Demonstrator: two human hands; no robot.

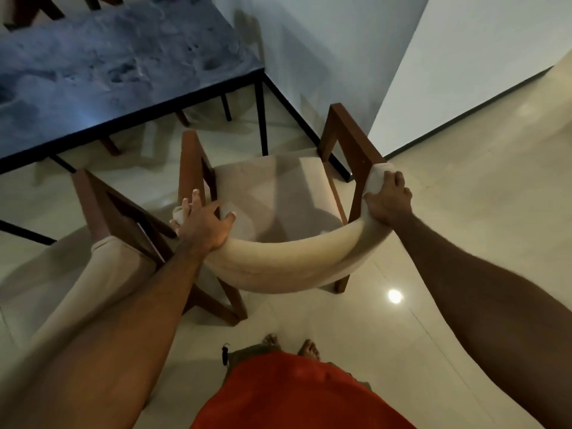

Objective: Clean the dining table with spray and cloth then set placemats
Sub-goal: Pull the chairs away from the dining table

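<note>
Dark, mottled blue-grey stone formed the top of the dining table (108, 66), which filled the upper left of the frame on a thin black metal frame. What showed of the top carried no spray bottle, cloth or placemats; none of these was anywhere in view, and the far end was cut off. No containers were visible at all.

The armchair (278, 205) stood at centre frame, clear of the table's near corner, its wooden arms pointing toward the wall. In my judgement it was held that way to open access to the table edge before cleaning, or to return it; which could not be told.

A second chair (102, 212) stood at lower left, close beside the first.

The left hand (202, 224) lay on the left end of the padded curved backrest, thumb hooked over the inner face and fingers spread down the outer side, apparently gripping. The right hand (388, 196) clasped the right end where padding met the wooden arm, fingers curled round it.
</note>
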